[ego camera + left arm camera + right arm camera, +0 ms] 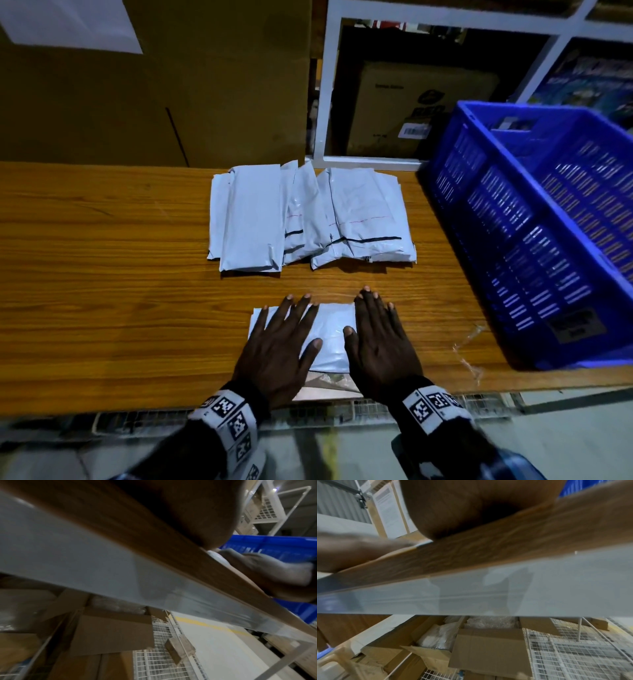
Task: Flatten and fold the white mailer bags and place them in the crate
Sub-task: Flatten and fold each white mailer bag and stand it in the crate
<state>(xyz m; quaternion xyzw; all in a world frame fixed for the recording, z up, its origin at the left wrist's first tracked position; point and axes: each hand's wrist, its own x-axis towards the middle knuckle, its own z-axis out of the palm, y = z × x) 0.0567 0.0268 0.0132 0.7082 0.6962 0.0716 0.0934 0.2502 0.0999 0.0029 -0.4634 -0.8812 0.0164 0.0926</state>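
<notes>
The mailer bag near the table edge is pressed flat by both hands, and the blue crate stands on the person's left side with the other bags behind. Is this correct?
One detail is wrong: the blue crate stands on the person's right side, not the left. The head view shows it. The rest holds: the left hand and right hand press the mailer bag flat near the table edge, with the other bags behind.

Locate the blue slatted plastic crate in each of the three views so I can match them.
Head: blue slatted plastic crate fills the right side, on the wooden table.
Left wrist: blue strip at the right edge, behind the right hand.
Right wrist: blue sliver in the top right corner.
Shared landmark: the table's front edge.
</notes>
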